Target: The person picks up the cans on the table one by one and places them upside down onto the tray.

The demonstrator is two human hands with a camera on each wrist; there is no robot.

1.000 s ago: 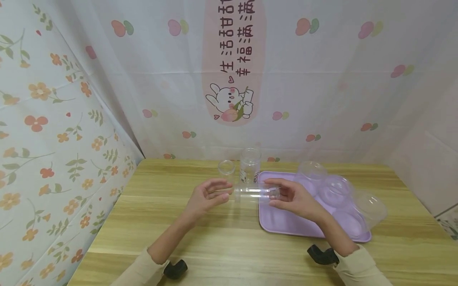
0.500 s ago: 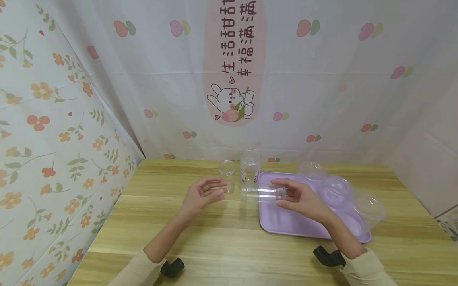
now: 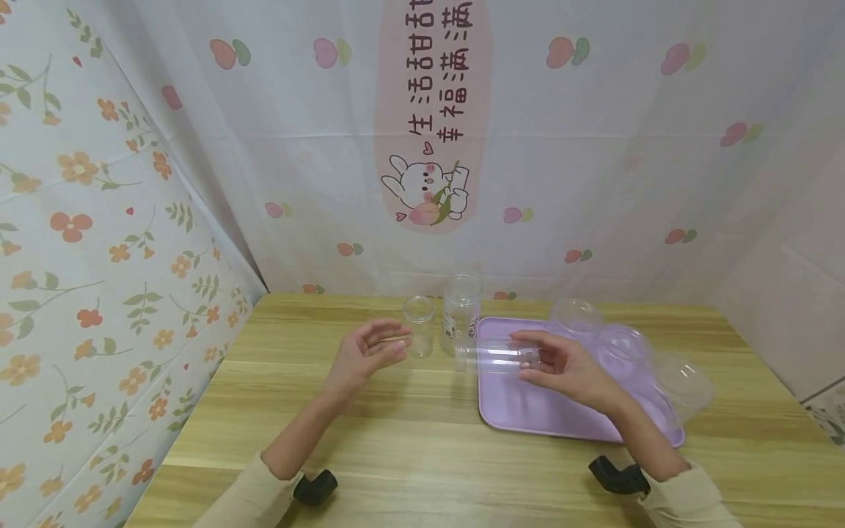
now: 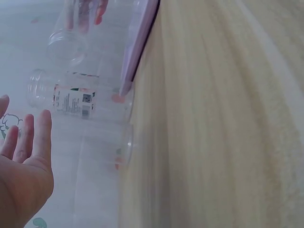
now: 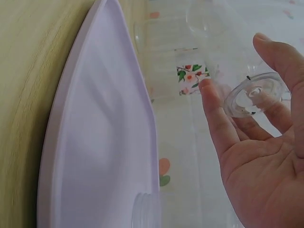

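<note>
My right hand holds a clear plastic jar sideways by its base end, above the tray's left edge. In the right wrist view, the round base sits between thumb and fingers, and the mouth faces left. My left hand is apart from it, fingers relaxed and nothing in them. Just beside those fingers, a shorter clear jar stands upright on the table. Behind the held jar rises a taller clear jar; the left wrist view shows its printed label.
A lilac tray lies on the right of the wooden table. Toward its right side are three clear rounded containers: one at the back, one in the middle, one tilted at the right. A printed curtain hangs behind.
The right hand has carried the sideways jar to the right, over the tray's edge. The left hand has drawn away to the left, widening the gap to the jar.
</note>
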